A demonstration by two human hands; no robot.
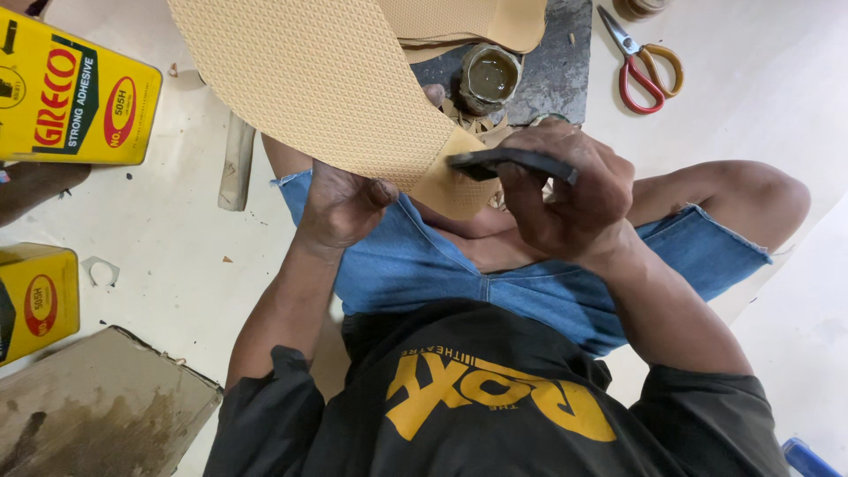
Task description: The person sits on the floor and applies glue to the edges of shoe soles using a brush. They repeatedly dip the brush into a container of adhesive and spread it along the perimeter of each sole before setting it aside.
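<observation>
Head view, nearest first: the person sits on the floor (777,53) in a dark shirt and denim shorts (424,265), both hands raised over the lap. The left hand (340,208) is clenched on the near edge of a tan textured rubber sheet (318,79), thumb on top. The right hand (570,190) is closed around a dark flat tool (512,161), whose tip lies on the sheet's near corner. That corner looks smoother and slightly darker than the rest, so by my reading only this small end has been worked and the long stretch running up and away remains untouched. Just beyond the hands stands an open tin of glue (488,78) on a dark mat (556,62), close to the sheet's right edge. Scissors (643,62) lie farther right, well apart. Two yellow cans (75,93) stand at far left, leaving bare floor between them and the left arm.
</observation>
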